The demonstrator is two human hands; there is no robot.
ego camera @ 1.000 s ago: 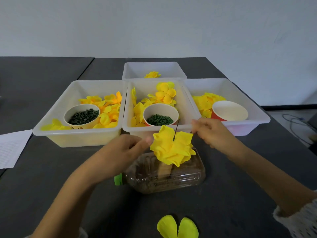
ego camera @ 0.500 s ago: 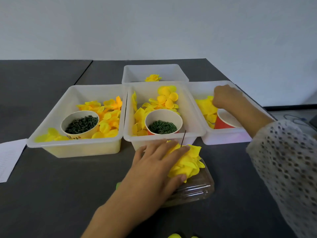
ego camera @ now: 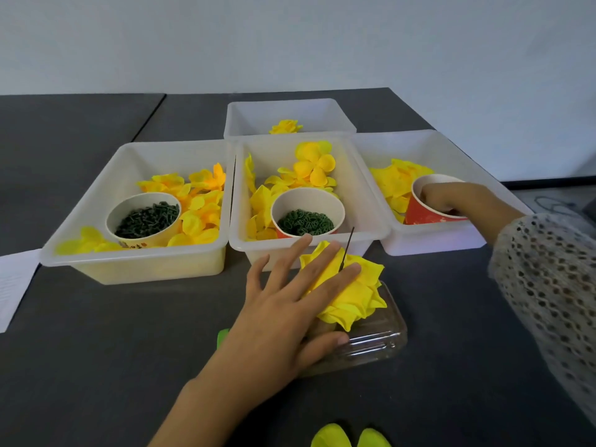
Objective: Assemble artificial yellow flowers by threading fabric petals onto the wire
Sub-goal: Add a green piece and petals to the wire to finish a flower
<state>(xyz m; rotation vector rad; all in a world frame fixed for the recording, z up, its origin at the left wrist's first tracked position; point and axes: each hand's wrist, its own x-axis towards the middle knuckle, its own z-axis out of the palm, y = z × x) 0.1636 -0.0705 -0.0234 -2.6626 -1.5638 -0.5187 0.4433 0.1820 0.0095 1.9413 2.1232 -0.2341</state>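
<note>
A yellow fabric flower [ego camera: 354,295] sits threaded on a thin dark wire [ego camera: 346,246] that sticks up from a clear plastic bottle [ego camera: 377,340] lying on its side. My left hand [ego camera: 283,304] presses flat on the flower's left half with straight, spread fingers, thumb against the bottle. My right hand [ego camera: 458,196] reaches into the red paper cup [ego camera: 419,211] in the right bin [ego camera: 435,243]. Its fingertips are hidden inside the cup. Loose yellow petals [ego camera: 393,182] lie behind that cup.
The middle bin [ego camera: 245,246] and left bin [ego camera: 129,262] hold yellow petals, each with a cup of small green pieces [ego camera: 303,221] [ego camera: 145,217]. A back bin [ego camera: 290,106] holds a finished flower. Two loose petals [ego camera: 348,438] lie near me. White paper [ego camera: 13,282] lies at the left.
My right hand left the wire, crossed to the right bin and dipped its fingers into the red cup. My left hand came down flat on the flower and stays there.
</note>
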